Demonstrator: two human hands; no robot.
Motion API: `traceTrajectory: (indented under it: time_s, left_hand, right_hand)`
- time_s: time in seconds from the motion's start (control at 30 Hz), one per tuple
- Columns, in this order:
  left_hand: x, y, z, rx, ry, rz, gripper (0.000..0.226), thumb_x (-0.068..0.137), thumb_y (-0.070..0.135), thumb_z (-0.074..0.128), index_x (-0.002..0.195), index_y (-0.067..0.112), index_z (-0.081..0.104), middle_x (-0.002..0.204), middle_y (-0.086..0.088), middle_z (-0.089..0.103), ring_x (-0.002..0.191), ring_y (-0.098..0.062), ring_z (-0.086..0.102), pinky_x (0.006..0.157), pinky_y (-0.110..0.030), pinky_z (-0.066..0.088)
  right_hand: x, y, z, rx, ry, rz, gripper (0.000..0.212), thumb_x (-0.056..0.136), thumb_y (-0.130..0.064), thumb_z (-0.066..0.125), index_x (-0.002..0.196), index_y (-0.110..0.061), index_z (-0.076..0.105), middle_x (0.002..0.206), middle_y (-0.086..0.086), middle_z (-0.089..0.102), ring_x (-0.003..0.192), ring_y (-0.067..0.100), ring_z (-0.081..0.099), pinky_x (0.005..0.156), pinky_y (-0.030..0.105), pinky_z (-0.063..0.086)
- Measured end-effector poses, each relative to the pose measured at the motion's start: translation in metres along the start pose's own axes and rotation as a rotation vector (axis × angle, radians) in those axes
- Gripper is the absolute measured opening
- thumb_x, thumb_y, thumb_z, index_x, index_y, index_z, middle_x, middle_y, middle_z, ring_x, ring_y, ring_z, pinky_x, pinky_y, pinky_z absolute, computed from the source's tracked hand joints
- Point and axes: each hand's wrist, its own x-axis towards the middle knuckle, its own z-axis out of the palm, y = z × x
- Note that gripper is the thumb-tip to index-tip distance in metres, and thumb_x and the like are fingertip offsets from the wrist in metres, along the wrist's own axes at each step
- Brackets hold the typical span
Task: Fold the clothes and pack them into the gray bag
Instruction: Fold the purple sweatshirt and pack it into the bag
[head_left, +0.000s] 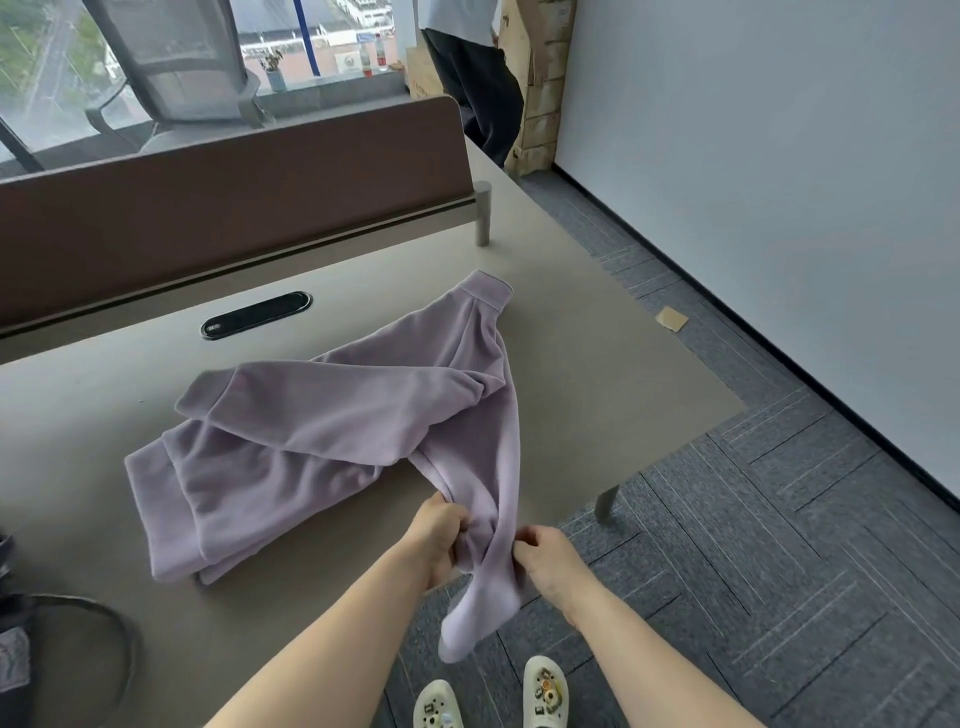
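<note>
A lilac fleece sweatshirt (332, 431) is lying partly folded on the grey-beige tabletop (597, 332), its soft, slightly crumpled body doubled over with one cuffed sleeve crossing on top and its ribbed collar pointing away toward the brown divider panel (234, 208). The sweatshirt's other sleeve is trailing off the near edge of the tabletop, its pale cuff hanging down above the grey carpet floor (779, 571). No brand, label or readable writing is showing on the sweatshirt; a small mark on the black oval cable port (257, 315), which is sitting between the sweatshirt and the divider panel, is too small to read. The left hand (439, 535) is clenching around the hanging sleeve just where it is leaving the sweatshirt's body, fingers curled into the fabric. The right hand (548, 558) is pinching the same sleeve from the opposite side, fingertips pressing into the cloth just beside the left hand. A dark object with a curved strap (111, 631) is lying left of the sweatshirt at the frame's edge; whether it is the gray bag cannot be told. Below the hanging cuff, cream clogs (543, 693) with charms are standing on the carpet floor.
</note>
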Motion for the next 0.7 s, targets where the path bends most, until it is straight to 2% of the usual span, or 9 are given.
traceTrajectory:
  time_s: [0.07, 0.13, 0.2, 0.27, 0.37, 0.47, 0.57, 0.63, 0.7]
  left_hand:
    - [0.005, 0.002, -0.007, 0.082, 0.109, 0.074, 0.037, 0.079, -0.004, 0.033, 0.104, 0.009, 0.057, 0.091, -0.017, 0.067, 0.071, -0.027, 0.062, 0.057, -0.036, 0.052]
    - [0.007, 0.004, -0.013, 0.167, 0.226, 0.147, 0.027, 0.079, 0.000, 0.037, 0.095, 0.011, 0.056, 0.096, -0.015, 0.067, 0.083, -0.030, 0.065, 0.069, -0.042, 0.058]
    - [0.000, 0.005, -0.009, 0.174, 0.229, 0.180, 0.023, 0.081, -0.002, 0.038, 0.094, 0.009, 0.053, 0.095, -0.013, 0.065, 0.082, -0.027, 0.062, 0.070, -0.036, 0.054]
    - [-0.004, 0.000, -0.002, 0.089, 0.154, 0.157, 0.020, 0.082, -0.001, 0.041, 0.097, 0.006, 0.052, 0.086, -0.013, 0.062, 0.073, -0.026, 0.059, 0.060, -0.031, 0.049]
    - [-0.003, -0.011, 0.001, 0.046, 0.054, 0.113, 0.028, 0.076, 0.004, 0.048, 0.102, 0.010, 0.055, 0.083, -0.014, 0.065, 0.069, -0.030, 0.061, 0.056, -0.037, 0.049]
    - [0.000, -0.019, -0.002, 0.042, 0.131, 0.147, 0.034, 0.071, 0.004, 0.044, 0.100, 0.010, 0.059, 0.088, -0.014, 0.067, 0.073, -0.029, 0.060, 0.062, -0.039, 0.049]
    - [0.001, -0.027, -0.006, 0.048, 0.246, 0.105, 0.028, 0.079, 0.000, 0.042, 0.101, 0.009, 0.056, 0.098, -0.015, 0.066, 0.087, -0.033, 0.063, 0.075, -0.043, 0.054]
    - [0.001, -0.032, -0.004, 0.039, 0.248, 0.035, 0.027, 0.081, 0.004, 0.046, 0.107, 0.006, 0.055, 0.102, -0.017, 0.065, 0.092, -0.035, 0.063, 0.081, -0.047, 0.055]
    - [0.000, -0.036, -0.001, -0.026, 0.174, -0.056, 0.024, 0.083, 0.011, 0.057, 0.107, 0.004, 0.058, 0.103, -0.019, 0.067, 0.093, -0.037, 0.065, 0.071, -0.045, 0.059]
  right_hand:
    - [0.003, 0.005, -0.006, 0.081, 0.188, 0.009, 0.018, 0.093, -0.011, 0.046, 0.084, -0.002, 0.057, 0.082, 0.014, 0.059, 0.074, 0.024, 0.052, 0.066, 0.033, 0.040]
    - [0.004, 0.010, -0.013, 0.392, 0.316, 0.070, 0.017, 0.092, -0.011, 0.042, 0.077, -0.007, 0.047, 0.078, 0.012, 0.047, 0.071, 0.022, 0.042, 0.066, 0.035, 0.034]
    - [0.002, 0.009, -0.015, 0.642, 0.318, 0.125, 0.017, 0.093, -0.007, 0.039, 0.078, -0.008, 0.047, 0.078, 0.011, 0.049, 0.072, 0.023, 0.044, 0.064, 0.035, 0.036]
    - [-0.001, 0.006, -0.013, 0.780, 0.252, 0.142, 0.016, 0.094, -0.004, 0.039, 0.085, -0.004, 0.052, 0.082, 0.012, 0.057, 0.075, 0.025, 0.052, 0.062, 0.034, 0.044]
    - [-0.010, 0.013, -0.013, 0.624, 0.113, 0.153, 0.025, 0.097, -0.025, 0.049, 0.104, -0.005, 0.063, 0.100, 0.012, 0.070, 0.091, 0.024, 0.066, 0.076, 0.037, 0.053]
    - [-0.017, 0.019, -0.019, 0.302, 0.133, 0.100, 0.021, 0.093, -0.021, 0.058, 0.087, -0.002, 0.063, 0.088, 0.014, 0.069, 0.079, 0.022, 0.060, 0.068, 0.031, 0.045]
    - [-0.015, 0.017, -0.022, 0.463, 0.287, 0.042, 0.010, 0.091, -0.010, 0.058, 0.084, -0.005, 0.063, 0.084, 0.010, 0.069, 0.079, 0.024, 0.060, 0.069, 0.033, 0.045]
    - [-0.012, 0.016, -0.020, 0.493, 0.230, 0.047, 0.012, 0.089, -0.015, 0.060, 0.095, -0.007, 0.067, 0.096, 0.013, 0.072, 0.089, 0.025, 0.065, 0.079, 0.039, 0.050]
    - [-0.013, 0.013, -0.021, 0.326, 0.088, 0.117, 0.027, 0.086, -0.027, 0.064, 0.098, -0.003, 0.068, 0.102, 0.015, 0.071, 0.096, 0.025, 0.063, 0.086, 0.040, 0.047]
